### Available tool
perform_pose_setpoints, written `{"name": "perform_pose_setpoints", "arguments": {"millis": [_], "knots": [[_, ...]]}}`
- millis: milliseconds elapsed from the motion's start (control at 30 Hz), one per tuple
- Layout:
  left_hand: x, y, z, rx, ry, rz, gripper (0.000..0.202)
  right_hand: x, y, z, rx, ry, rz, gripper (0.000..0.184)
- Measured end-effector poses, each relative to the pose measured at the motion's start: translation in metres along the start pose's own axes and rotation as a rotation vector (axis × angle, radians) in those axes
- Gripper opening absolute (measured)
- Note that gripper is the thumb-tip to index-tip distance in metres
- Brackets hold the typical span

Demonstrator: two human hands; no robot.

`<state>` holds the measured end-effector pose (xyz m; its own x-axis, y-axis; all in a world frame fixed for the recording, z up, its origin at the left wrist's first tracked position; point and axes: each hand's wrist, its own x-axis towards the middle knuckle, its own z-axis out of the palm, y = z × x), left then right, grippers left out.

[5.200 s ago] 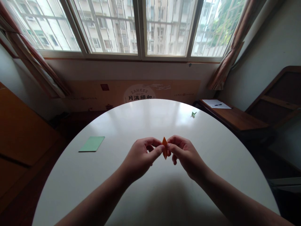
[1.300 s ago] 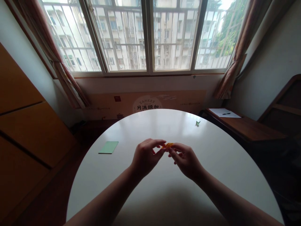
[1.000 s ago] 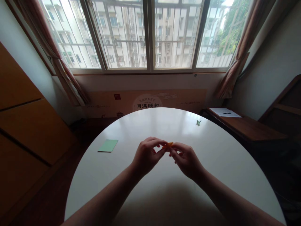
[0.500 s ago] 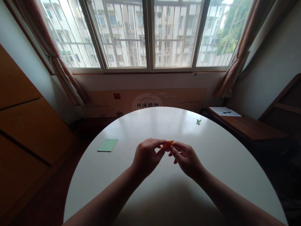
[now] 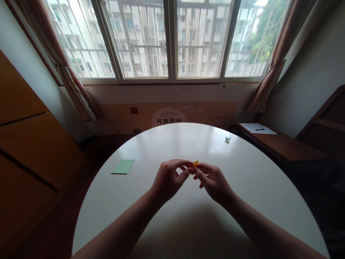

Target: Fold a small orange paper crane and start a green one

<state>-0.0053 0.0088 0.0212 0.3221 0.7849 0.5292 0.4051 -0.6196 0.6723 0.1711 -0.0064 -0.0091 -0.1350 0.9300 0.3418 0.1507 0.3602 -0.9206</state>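
A small folded orange paper piece [image 5: 195, 163] is pinched between both hands above the middle of the round white table [image 5: 242, 187]. My left hand [image 5: 168, 179] grips its left side between thumb and fingertips. My right hand [image 5: 212, 181] pinches it from the right with thumb and forefinger. Only the tip of the paper shows above the fingers; the remainder is hidden. Both hands hover just over the tabletop.
A pale green sheet of paper [image 5: 123, 166] lies flat on the table's left side. A tiny green folded figure [image 5: 228, 140] sits at the far right. A wooden side desk [image 5: 283, 145] with a paper and pen stands to the right, wooden panels to the left.
The orange paper has turned between my fingers, from upright five seconds ago to nearly flat, and now less of it shows. The camera view has tilted up. My hands stay in place.
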Motion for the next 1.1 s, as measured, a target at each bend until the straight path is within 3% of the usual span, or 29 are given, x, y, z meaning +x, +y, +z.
{"name": "perform_pose_setpoints", "arguments": {"millis": [300,667,1100], "knots": [[0.0018,-0.0034,-0.0001,-0.101,-0.012,-0.049,0.012,-0.0004,0.0029,-0.0004,-0.047,-0.031,-0.006,0.025],[0.0013,-0.0025,-0.0004,-0.151,0.033,-0.058,0.004,-0.0011,0.0021,0.0009,0.098,-0.075,0.063,0.03],[0.008,-0.0048,-0.0007,-0.527,-0.14,-0.292,0.015,-0.0013,-0.0015,-0.001,0.198,-0.097,0.037,0.039]]}}
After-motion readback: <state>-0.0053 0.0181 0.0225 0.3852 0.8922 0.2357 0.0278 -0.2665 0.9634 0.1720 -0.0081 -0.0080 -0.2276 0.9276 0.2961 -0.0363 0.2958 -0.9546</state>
